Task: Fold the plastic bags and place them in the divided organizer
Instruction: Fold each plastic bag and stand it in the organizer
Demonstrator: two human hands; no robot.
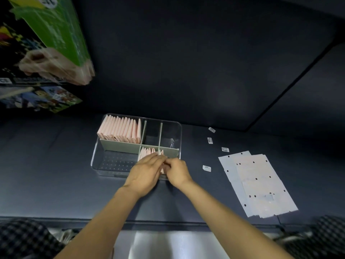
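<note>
Tucking is the step in hand, I judge: both hands are meeting over the near-right compartment of the clear divided organizer (94,157), which is sitting toward the far middle of the dark table (56,184). A full row of folded pink bags (120,130) is standing in the far-left compartment; a shorter row (149,151) is standing where the hands are working. To do this well, the new fold should probably go in upright and snug against its neighbours, with one hand holding the row back so it does not splay. Unfolded flat bags (257,184) are lying near the right edge, waiting. The left hand (144,173) is reaching in with fingers extended, pressing the row. The right hand (177,171) is curling its fingers, seemingly pinching a folded bag, though the grip itself is hidden.
</note>
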